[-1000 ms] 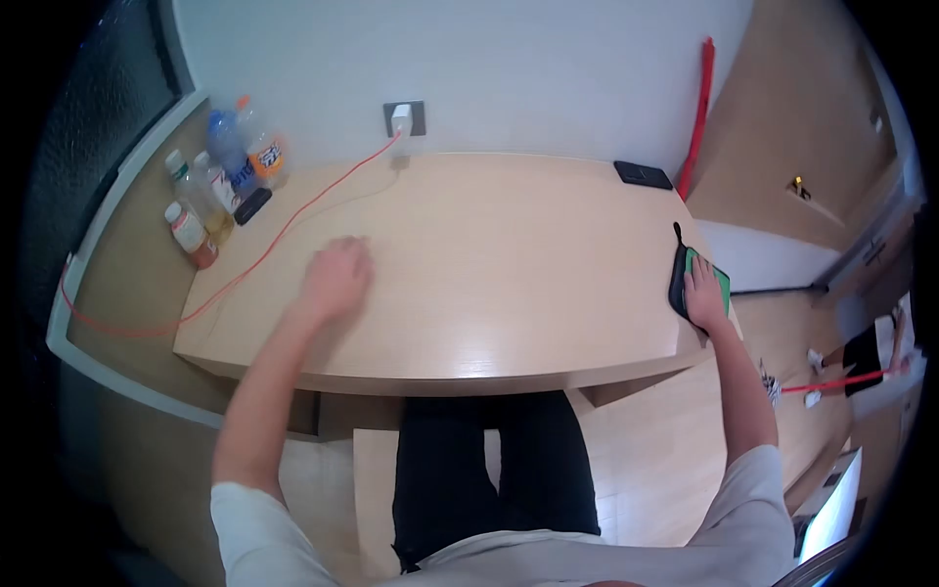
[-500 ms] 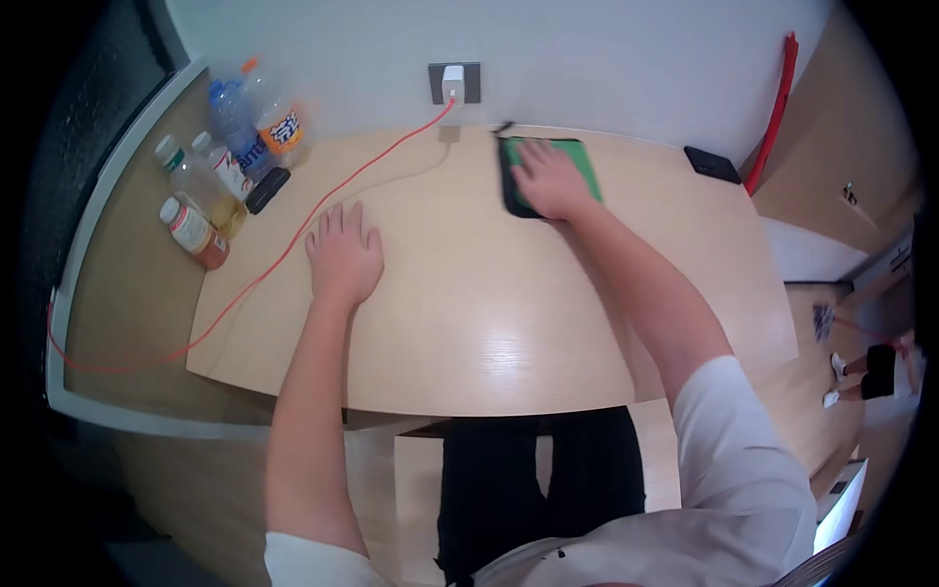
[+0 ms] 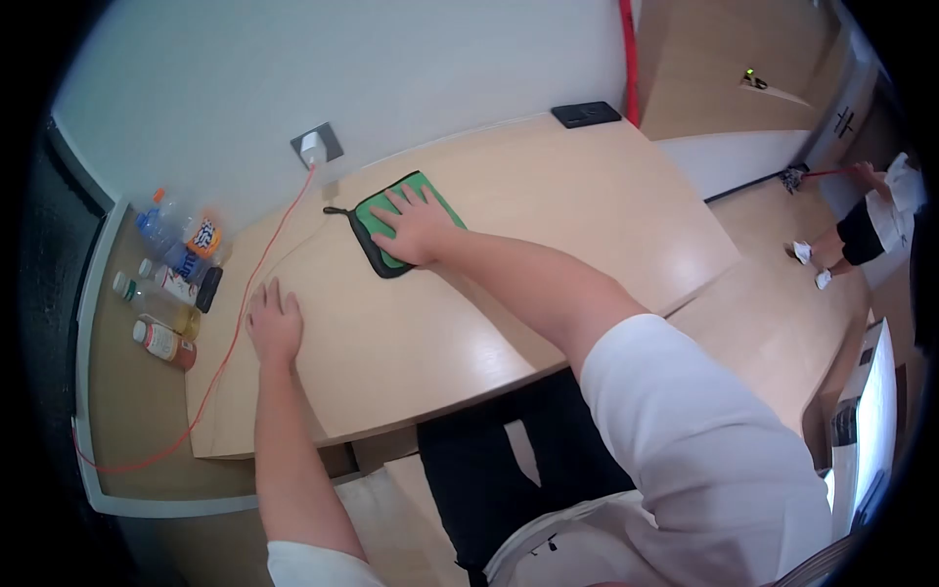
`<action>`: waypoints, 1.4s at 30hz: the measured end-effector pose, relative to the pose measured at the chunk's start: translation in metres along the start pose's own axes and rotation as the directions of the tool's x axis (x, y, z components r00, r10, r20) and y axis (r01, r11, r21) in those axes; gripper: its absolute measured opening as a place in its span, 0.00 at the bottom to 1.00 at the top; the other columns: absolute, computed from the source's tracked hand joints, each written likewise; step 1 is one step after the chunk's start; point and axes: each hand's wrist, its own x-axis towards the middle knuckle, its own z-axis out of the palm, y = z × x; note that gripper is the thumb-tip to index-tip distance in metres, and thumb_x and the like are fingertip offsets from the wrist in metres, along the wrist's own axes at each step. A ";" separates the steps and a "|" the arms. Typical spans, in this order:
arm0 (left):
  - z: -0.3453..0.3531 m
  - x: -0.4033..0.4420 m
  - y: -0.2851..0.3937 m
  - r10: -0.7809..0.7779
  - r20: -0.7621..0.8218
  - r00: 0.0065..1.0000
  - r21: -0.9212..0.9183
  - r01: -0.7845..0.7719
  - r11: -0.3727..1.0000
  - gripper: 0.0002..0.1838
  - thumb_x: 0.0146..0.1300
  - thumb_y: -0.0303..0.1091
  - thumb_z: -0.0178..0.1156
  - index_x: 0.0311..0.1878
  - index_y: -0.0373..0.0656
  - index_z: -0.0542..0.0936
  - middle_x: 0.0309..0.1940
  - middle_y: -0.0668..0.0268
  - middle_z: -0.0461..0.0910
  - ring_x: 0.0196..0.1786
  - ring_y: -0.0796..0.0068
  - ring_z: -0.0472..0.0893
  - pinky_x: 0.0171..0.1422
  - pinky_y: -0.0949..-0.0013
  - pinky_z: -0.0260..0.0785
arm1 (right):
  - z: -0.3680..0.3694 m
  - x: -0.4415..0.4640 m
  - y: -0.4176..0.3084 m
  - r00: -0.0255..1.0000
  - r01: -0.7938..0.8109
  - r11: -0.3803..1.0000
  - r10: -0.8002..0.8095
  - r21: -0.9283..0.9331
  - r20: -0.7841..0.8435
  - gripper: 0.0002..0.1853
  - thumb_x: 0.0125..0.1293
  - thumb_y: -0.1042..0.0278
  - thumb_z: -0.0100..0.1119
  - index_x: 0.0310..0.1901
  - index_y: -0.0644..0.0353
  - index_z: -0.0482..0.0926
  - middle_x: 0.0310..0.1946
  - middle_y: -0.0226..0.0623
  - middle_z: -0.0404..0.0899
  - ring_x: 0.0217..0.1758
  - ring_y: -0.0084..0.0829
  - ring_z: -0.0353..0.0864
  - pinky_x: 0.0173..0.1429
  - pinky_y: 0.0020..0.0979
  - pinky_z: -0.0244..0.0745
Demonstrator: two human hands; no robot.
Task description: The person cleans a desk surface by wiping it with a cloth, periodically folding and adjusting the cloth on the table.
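My right hand [image 3: 421, 227] lies flat with fingers spread on a green cloth [image 3: 437, 193] with a black border and a small black loop at its far left corner. The palm hides the cloth's middle. On the left side of the wooden table [image 3: 548, 201], my left hand [image 3: 277, 328] rests palm down, fingers a little apart, holding nothing. Just left of it runs a thin red cable [image 3: 233, 342]. It leads up to a white charger [image 3: 313, 149] plugged into the wall outlet.
At the left edge stand several bottles, among them a Fanta bottle [image 3: 203, 233] and a small orange-filled bottle [image 3: 166, 344]. A black case-like object [image 3: 208, 291] sits beside them. A black phone [image 3: 587, 114] lies at the back right. Another person [image 3: 871, 220] stands far right.
My view has swung to the right and tilted. The right hand and cloth have slid somewhat left and nearer me across the table. My left hand stays about where it was.
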 end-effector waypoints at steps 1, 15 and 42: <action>-0.001 -0.002 0.001 -0.002 0.002 1.000 -0.003 0.002 1.000 0.31 0.76 0.52 0.52 0.79 0.52 0.70 0.80 0.56 0.65 0.83 0.57 0.61 0.84 0.41 0.50 | -0.006 -0.020 0.007 1.000 0.020 1.000 -0.020 -0.002 0.014 0.38 0.79 0.32 0.33 0.83 0.41 0.59 0.87 0.44 0.48 0.90 0.51 0.42 0.89 0.55 0.33; 0.015 0.010 -0.025 0.082 -0.045 0.996 -0.006 -0.083 0.997 0.30 0.78 0.49 0.50 0.76 0.42 0.72 0.76 0.50 0.70 0.80 0.49 0.66 0.83 0.51 0.58 | -0.061 -0.211 0.128 0.991 -0.086 0.993 0.077 -0.080 -0.107 0.36 0.78 0.36 0.45 0.81 0.41 0.64 0.85 0.42 0.55 0.88 0.53 0.47 0.89 0.52 0.37; -0.011 -0.006 -0.004 0.049 -0.016 0.999 -0.061 -0.050 0.997 0.29 0.74 0.44 0.57 0.75 0.45 0.72 0.74 0.54 0.71 0.78 0.53 0.67 0.82 0.46 0.53 | -0.057 -0.034 0.226 0.928 -0.371 0.909 0.356 -0.188 -0.108 0.38 0.77 0.29 0.36 0.84 0.31 0.56 0.87 0.39 0.50 0.89 0.50 0.47 0.88 0.55 0.40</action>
